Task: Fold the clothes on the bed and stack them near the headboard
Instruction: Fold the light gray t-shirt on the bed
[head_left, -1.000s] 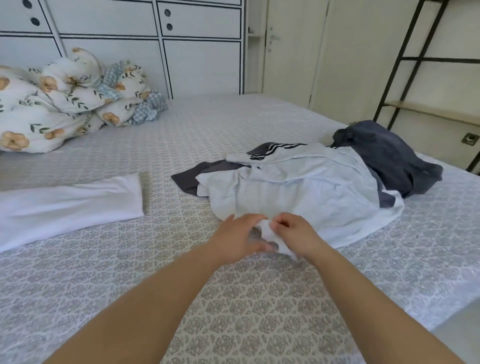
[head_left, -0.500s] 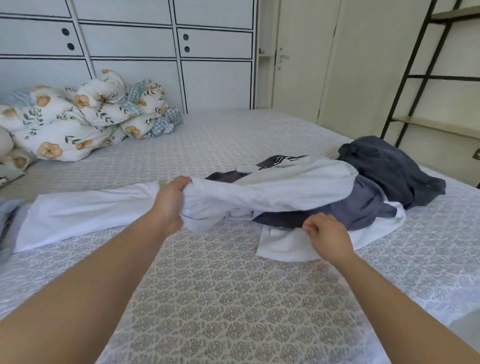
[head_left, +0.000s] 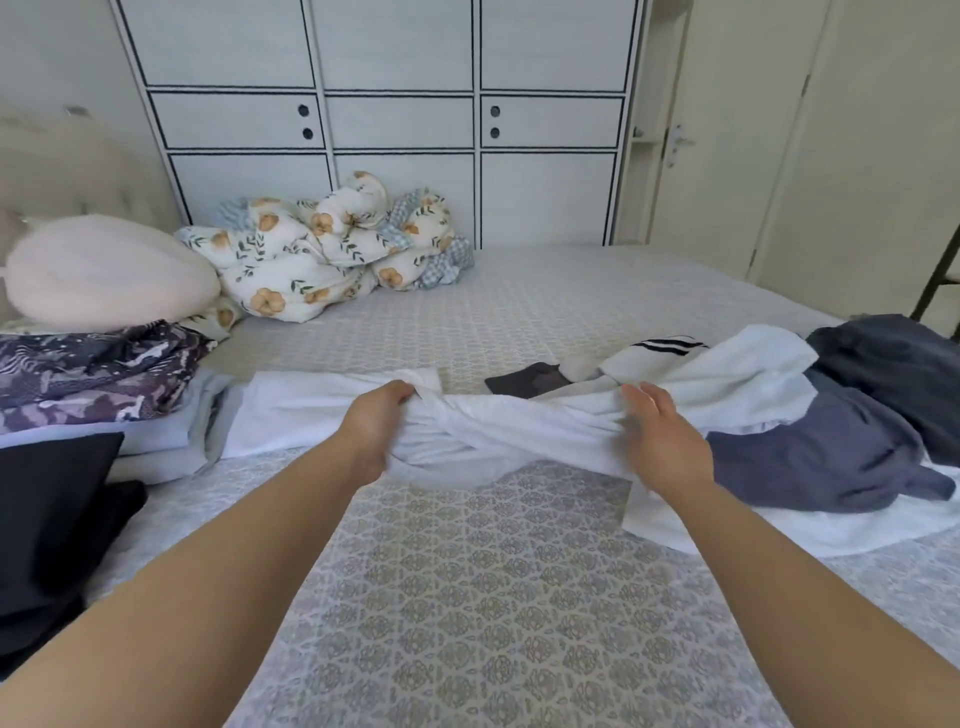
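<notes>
A white garment (head_left: 498, 431) is stretched, twisted, above the patterned bed sheet (head_left: 483, 597). My left hand (head_left: 376, 426) grips its left end. My right hand (head_left: 662, 441) sits at its right part, blurred, fingers extended onto the cloth. To the right lies a heap of clothes: a white piece with black stripes (head_left: 670, 345), a blue-grey garment (head_left: 821, 457) and a dark navy one (head_left: 893, 369). A folded white piece (head_left: 291, 415) lies left of my left hand. Folded clothes, topped by a purple patterned one (head_left: 93, 374), are stacked at the left near the headboard (head_left: 67, 166).
A pale round cushion (head_left: 104, 275) and a bunched floral duvet (head_left: 322, 249) lie at the back of the bed. A black fabric item (head_left: 52, 519) sits at the left edge. White cabinets (head_left: 400, 119) stand behind, a door (head_left: 727, 130) to the right.
The view swung left, showing the stack and headboard. My left hand pulled the white garment out of the heap leftward; my right hand left the lower white piece and moved up onto the stretched cloth.
</notes>
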